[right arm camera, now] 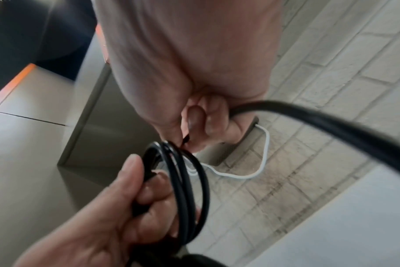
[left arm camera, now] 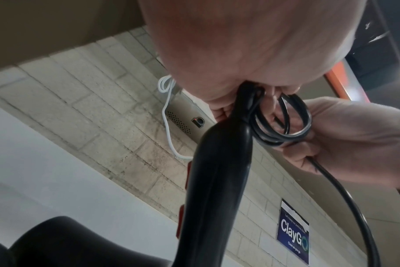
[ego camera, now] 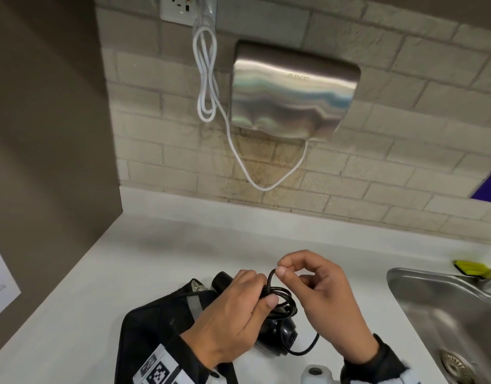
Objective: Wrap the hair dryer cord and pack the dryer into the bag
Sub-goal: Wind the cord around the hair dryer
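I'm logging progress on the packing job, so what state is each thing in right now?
black cord: partly coiled in loops, a loose tail trailing free.
hair dryer: lying on the counter, not in the bag.
black bag: flat on the counter under the left arm; no dryer in it.
left hand: grip closed round the coils.
right hand: pinching the top loop.
white cable: plugged into the wall socket, hanging looped.

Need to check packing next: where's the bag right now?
In the head view the bag lies on the white counter, lower left, under the left hand and hair dryer.
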A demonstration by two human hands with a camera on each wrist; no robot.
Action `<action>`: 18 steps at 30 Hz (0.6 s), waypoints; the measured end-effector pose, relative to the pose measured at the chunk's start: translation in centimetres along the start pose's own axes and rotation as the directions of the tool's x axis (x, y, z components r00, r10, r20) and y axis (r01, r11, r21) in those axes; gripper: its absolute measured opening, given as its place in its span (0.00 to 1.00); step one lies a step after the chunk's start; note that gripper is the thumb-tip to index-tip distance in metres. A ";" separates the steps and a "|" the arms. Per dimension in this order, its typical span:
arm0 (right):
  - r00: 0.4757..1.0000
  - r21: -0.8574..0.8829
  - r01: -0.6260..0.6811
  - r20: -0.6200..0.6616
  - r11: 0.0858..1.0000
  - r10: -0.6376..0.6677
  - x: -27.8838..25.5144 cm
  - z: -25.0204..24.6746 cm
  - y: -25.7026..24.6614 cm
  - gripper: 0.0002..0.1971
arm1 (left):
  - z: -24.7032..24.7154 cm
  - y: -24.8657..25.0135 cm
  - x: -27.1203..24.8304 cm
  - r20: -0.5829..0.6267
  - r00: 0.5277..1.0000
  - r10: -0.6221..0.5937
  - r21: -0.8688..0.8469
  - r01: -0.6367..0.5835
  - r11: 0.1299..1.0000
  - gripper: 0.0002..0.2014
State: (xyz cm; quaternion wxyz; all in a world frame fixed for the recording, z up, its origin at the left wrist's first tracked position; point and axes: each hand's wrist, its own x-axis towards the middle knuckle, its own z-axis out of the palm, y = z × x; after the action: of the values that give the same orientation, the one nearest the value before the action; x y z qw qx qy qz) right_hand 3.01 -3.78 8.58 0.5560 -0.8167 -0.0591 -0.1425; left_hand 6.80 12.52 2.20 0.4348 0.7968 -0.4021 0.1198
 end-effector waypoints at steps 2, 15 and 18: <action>0.999 0.056 -0.011 -0.039 0.998 0.013 -0.3 0.4 0.9 0.03 | 0.0 -0.1 -0.1 -0.006 1.000 -0.013 -0.025 0.013 1.000 0.16; 0.999 0.225 -0.024 0.028 0.974 0.018 -2.6 2.0 3.3 0.03 | 0.0 -0.6 -0.1 -0.058 0.988 -0.146 -0.163 0.135 0.977 0.16; 0.996 0.302 -0.069 0.069 0.951 0.050 -2.3 1.9 3.5 0.04 | -0.2 -0.4 0.1 -0.046 0.980 -0.194 -0.234 0.178 0.956 0.13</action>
State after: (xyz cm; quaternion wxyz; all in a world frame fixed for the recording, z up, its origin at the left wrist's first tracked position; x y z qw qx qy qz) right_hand 2.07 -3.14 4.17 0.6771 -0.7268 -0.0725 -0.0898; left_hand 7.19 12.72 2.09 0.5463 0.7713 -0.3213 0.0584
